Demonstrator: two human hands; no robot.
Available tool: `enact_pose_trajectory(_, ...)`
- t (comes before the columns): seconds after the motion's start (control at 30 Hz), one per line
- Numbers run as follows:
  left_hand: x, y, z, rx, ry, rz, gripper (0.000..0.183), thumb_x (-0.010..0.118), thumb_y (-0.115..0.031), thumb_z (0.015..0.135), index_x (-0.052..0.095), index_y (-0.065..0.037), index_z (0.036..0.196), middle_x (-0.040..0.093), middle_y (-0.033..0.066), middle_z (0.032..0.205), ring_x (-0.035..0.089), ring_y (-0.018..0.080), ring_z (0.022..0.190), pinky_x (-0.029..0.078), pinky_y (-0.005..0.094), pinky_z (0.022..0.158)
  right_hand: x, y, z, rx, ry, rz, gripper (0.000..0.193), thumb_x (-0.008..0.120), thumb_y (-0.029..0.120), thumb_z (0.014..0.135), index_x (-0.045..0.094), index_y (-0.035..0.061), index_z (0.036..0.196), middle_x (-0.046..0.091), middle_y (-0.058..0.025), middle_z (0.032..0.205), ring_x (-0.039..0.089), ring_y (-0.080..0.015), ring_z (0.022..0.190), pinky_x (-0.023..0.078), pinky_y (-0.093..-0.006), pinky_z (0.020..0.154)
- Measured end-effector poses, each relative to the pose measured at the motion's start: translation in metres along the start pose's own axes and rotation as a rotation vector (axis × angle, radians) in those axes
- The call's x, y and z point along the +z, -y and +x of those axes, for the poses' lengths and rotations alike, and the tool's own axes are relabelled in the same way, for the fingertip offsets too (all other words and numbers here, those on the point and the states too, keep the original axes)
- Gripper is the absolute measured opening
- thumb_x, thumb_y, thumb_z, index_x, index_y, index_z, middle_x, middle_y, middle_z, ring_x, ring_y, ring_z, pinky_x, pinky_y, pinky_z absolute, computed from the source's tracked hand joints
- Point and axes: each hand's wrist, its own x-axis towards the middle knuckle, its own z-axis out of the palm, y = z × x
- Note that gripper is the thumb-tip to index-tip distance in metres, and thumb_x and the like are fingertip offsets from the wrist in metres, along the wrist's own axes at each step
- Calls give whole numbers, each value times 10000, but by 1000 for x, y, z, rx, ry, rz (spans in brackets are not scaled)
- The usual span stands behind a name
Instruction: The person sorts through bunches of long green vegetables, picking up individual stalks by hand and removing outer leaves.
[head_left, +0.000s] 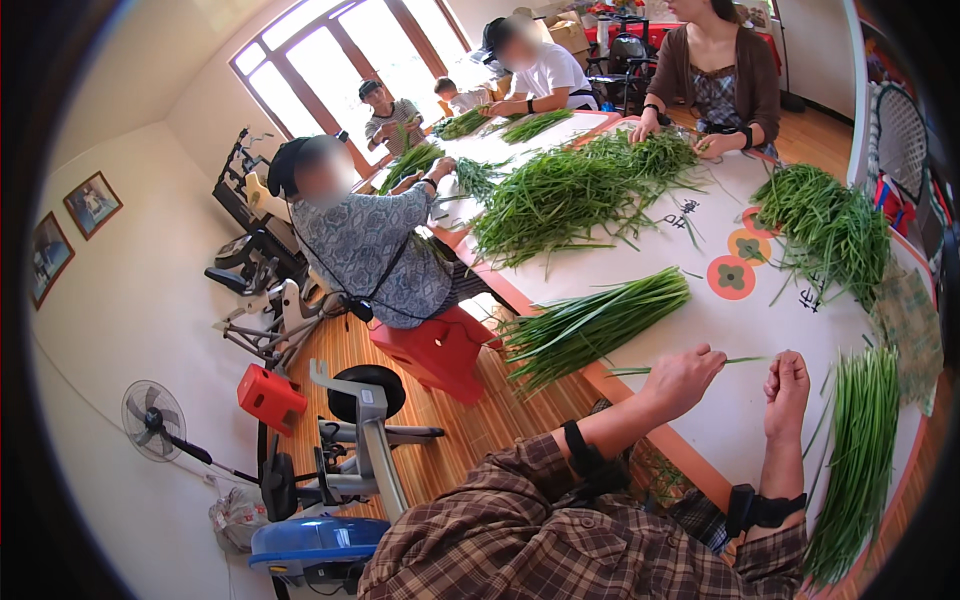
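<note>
A single thin green chive stalk [745, 359] stretches level between my two hands over the near part of the table. My left hand [685, 382] is closed round it, with its other end sticking out to the left. At the right end of the stalk, the fingers of my right hand [787, 393] are pinched together on it. Beyond my left hand lies a neatly aligned chive bundle [605, 325], its left end overhanging the table edge. Another long bundle of chives [855, 465] lies right of my right hand, along the table's side.
The white table [560, 283] with an orange border carries a loose chive heap [560, 200] and another pile [825, 225] at the far right. Several people sit or stand round it handling greens. To the left are a red stool [430, 355], exercise machines and a fan [152, 420].
</note>
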Motion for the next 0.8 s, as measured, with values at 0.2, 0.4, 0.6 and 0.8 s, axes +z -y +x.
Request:
enact_pose_trajectory(0.2, 13, 11, -2, -12, -98, -229, 155, 512, -137, 813, 559, -55, 936, 543, 117, 695, 542, 307, 616, 435, 374, 554, 17, 10, -8, 215, 274, 24, 261, 540, 201, 852, 485, 46, 1054, 470, 27, 727, 389, -25, 529, 314, -162, 475)
enact_pose_trajectory(0.4, 4, -12, -7, -231, 136, -572, 182, 536, -136, 800, 559, -46, 957, 554, 125, 706, 556, 257, 655, 430, 345, 608, 9, -2, -8, 177, 225, -31, 123, 560, 179, 840, 546, 58, 821, 493, 8, 650, 391, -38, 496, 310, -178, 461)
enact_pose_trajectory(0.6, 21, 1, -13, 57, -41, -306, 135, 536, -127, 796, 572, -65, 910, 564, 105, 737, 554, 288, 643, 441, 365, 573, 4, -1, -8, 131, 142, -94, 136, 564, 183, 837, 537, 53, 802, 480, 7, 641, 370, -35, 492, 292, -178, 449)
enact_pose_trajectory(0.8, -3, 18, -25, 79, -45, -33, 104, 564, -114, 772, 602, -93, 866, 568, 68, 701, 560, 260, 607, 456, 335, 508, 4, 3, 3, 98, -87, 101, 159, 543, 193, 850, 512, 61, 767, 450, 23, 634, 328, -34, 478, 266, -177, 436)
